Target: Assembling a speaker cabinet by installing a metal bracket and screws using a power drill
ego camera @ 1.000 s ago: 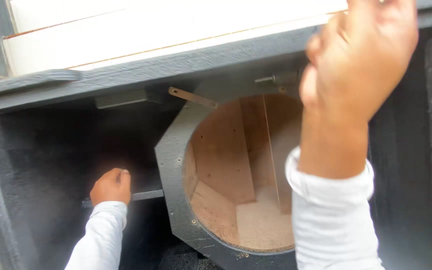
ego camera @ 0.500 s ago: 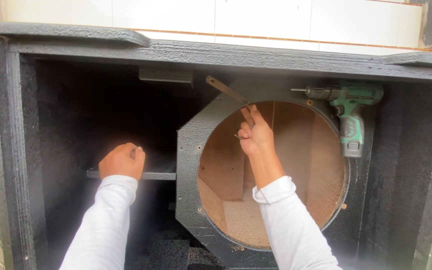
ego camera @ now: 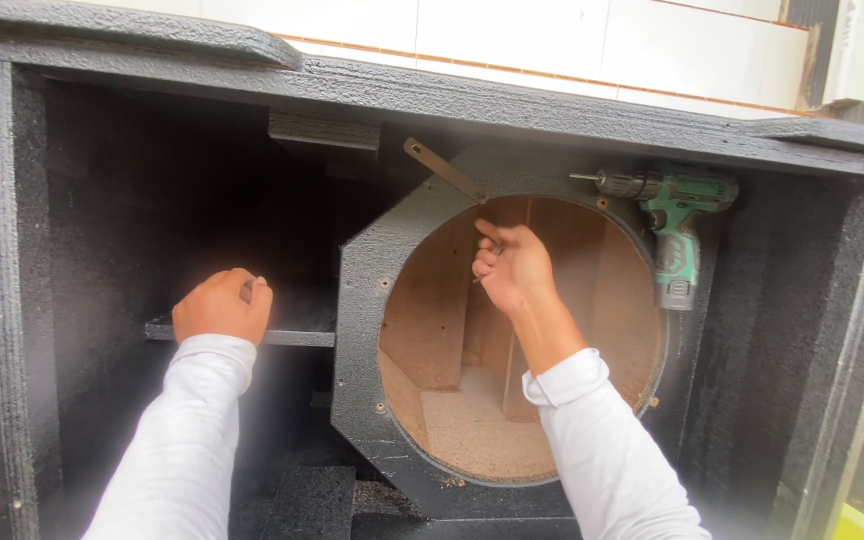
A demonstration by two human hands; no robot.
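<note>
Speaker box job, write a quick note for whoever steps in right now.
Left hand: closed on the black brace bar in the left chamber.
Right hand: fingers pinch a small thin piece, too small to identify, in front of the round cutout.
Green drill: resting on the black baffle, upper right of the cutout.
Metal strip: angled above the cutout.
Done: cutout open, bare wood inside.
Left: cannot tell.
</note>
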